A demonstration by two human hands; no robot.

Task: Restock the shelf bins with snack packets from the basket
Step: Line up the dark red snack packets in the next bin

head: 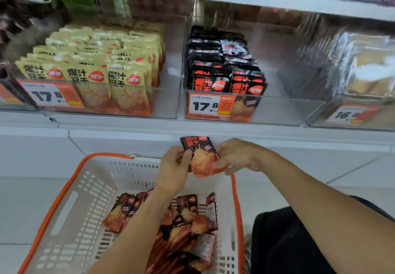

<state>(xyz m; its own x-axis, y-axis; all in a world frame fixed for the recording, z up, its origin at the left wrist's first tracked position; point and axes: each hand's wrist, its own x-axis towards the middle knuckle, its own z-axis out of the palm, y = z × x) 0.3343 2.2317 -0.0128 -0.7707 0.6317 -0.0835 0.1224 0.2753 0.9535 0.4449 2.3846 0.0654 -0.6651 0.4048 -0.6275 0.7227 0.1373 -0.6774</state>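
Note:
A black-and-red snack packet (201, 156) is held upright above the basket's far rim. My left hand (174, 167) grips its left edge and my right hand (237, 156) pinches its right edge. Below lies a white basket with an orange rim (64, 188), holding several more black-and-red packets (183, 226). On the shelf above, a clear bin (277, 111) holds two rows of the same black packets (224, 64) on its left side, with bare room on its right side.
A clear bin of yellow packets (94, 60) stands to the left, with a 17.8 price tag. A bin of pale packets (363, 64) sits at the right. The white shelf edge (192, 126) runs between bins and basket. A dark garment (288, 241) lies bottom right.

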